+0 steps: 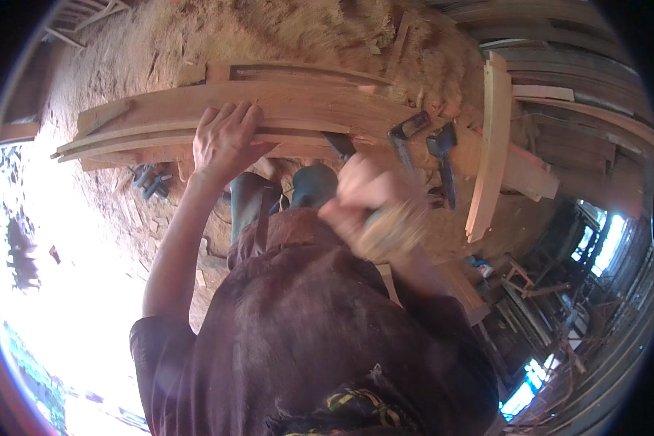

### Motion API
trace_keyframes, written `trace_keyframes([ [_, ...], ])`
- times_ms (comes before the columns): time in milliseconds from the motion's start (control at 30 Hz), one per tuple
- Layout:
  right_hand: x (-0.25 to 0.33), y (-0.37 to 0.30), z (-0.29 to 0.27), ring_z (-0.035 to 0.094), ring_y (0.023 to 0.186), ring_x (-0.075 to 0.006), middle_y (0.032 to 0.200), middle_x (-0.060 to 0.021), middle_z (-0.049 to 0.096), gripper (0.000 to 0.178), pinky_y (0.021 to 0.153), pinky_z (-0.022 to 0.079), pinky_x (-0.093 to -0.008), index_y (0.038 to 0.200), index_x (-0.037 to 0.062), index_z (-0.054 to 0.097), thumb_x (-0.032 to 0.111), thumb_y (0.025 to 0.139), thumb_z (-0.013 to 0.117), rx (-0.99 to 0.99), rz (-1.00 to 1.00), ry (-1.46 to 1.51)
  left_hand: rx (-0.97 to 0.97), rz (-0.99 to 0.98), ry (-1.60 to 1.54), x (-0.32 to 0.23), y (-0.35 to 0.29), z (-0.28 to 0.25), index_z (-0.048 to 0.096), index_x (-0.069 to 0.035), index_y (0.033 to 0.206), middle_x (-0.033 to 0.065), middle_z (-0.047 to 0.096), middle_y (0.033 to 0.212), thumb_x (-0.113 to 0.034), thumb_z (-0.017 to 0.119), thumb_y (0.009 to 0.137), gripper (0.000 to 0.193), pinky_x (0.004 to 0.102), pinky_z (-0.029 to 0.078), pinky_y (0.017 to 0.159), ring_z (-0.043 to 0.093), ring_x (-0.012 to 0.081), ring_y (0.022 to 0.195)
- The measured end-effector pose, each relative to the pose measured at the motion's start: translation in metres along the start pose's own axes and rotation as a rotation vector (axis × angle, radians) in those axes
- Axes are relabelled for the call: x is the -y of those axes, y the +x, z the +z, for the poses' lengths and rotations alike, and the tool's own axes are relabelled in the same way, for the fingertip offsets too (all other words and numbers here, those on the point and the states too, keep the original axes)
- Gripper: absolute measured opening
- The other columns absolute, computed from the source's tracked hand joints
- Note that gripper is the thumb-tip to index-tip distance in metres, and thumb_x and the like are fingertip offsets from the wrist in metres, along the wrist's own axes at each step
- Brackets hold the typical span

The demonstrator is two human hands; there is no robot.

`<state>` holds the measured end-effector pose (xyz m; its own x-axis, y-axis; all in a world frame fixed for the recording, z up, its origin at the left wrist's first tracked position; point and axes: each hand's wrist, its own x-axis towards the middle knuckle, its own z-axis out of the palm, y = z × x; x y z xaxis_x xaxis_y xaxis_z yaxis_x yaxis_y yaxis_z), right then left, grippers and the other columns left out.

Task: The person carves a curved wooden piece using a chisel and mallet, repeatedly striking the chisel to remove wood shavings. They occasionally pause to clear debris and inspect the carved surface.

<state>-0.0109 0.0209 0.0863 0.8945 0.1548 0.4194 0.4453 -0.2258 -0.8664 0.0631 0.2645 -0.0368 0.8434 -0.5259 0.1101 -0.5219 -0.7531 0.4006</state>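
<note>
A long reddish wooden board (305, 102) lies across in front of me, with thinner strips along its near edge. My left hand (229, 138) is closed over that near edge, fingers on the board's face and thumb pointing right. Smeared by motion, my right hand (370, 185) is closed round a tool with a pale wooden handle (392, 231). Beyond the right hand a dark flat blade (339, 145) touches or nearly touches the strips; blur hides the tool's exact kind and how the blade joins the handle.
Two dark tools, one with a blocky head (442, 142), lie to the right of the board. A pale plank (491, 145) crosses other timber there. A bluish metal tool (151, 180) rests on the ground at left. Sawdust and wood scraps cover the ground; stacked planks (574, 131) stand far right.
</note>
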Motion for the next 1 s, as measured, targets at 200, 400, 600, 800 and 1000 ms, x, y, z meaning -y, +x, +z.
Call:
trace_keyframes([
  [200, 0.005, 0.017, -0.073, 0.045, 0.063, -0.0094, 0.074, 0.0063, 0.044, 0.034, 0.066, 0.043, -0.0301, 0.087, 0.0183, 0.053, 0.037, 0.114, 0.064, -0.679, 0.294, 0.431, 0.001, 0.013, 0.042, -0.003, 0.006, -0.005, 0.069, -0.015, 0.101, 0.0025, 0.072, 0.099, -0.043, 0.096, 0.069, 0.050, 0.0411, 0.050, 0.086, 0.070, 0.0252, 0.100],
  [400, 0.016, 0.013, -0.085, 0.046, 0.071, -0.0113, 0.078, 0.0033, 0.045, 0.034, 0.070, 0.044, -0.0332, 0.096, 0.0135, 0.059, 0.042, 0.108, 0.073, -1.057, 0.339, 0.503, -0.033, 0.026, 0.085, 0.001, 0.000, 0.001, 0.069, -0.015, 0.100, 0.0008, 0.071, 0.094, -0.044, 0.097, 0.068, 0.052, 0.0401, 0.051, 0.085, 0.071, 0.0253, 0.095],
  [600, 0.036, 0.006, -0.115, 0.050, 0.074, -0.0148, 0.084, 0.0001, 0.049, 0.048, 0.071, 0.049, -0.0354, 0.123, 0.0034, 0.065, 0.047, 0.106, 0.074, -0.822, 0.190, 0.589, -0.009, 0.053, 0.140, 0.003, 0.002, 0.002, 0.066, -0.016, 0.099, 0.0002, 0.070, 0.097, -0.047, 0.097, 0.070, 0.053, 0.0412, 0.050, 0.087, 0.071, 0.0238, 0.098],
  [800, 0.022, -0.014, -0.121, 0.051, 0.067, -0.0146, 0.088, -0.0028, 0.056, 0.049, 0.072, 0.050, -0.0383, 0.126, 0.0008, 0.064, 0.047, 0.109, 0.068, -0.686, 0.264, 0.430, -0.008, 0.031, 0.072, 0.004, 0.000, 0.003, 0.066, -0.015, 0.100, 0.0012, 0.070, 0.096, -0.048, 0.096, 0.071, 0.054, 0.0420, 0.051, 0.088, 0.071, 0.0252, 0.097],
  [1000, 0.029, 0.003, -0.100, 0.050, 0.071, -0.0147, 0.086, -0.0027, 0.054, 0.060, 0.065, 0.044, -0.0312, 0.132, 0.0031, 0.064, 0.059, 0.111, 0.055, -0.697, 0.273, 0.570, -0.056, 0.057, 0.076, 0.004, -0.001, 0.003, 0.066, -0.015, 0.100, 0.0015, 0.070, 0.096, -0.048, 0.096, 0.070, 0.054, 0.0419, 0.049, 0.084, 0.071, 0.0249, 0.095],
])
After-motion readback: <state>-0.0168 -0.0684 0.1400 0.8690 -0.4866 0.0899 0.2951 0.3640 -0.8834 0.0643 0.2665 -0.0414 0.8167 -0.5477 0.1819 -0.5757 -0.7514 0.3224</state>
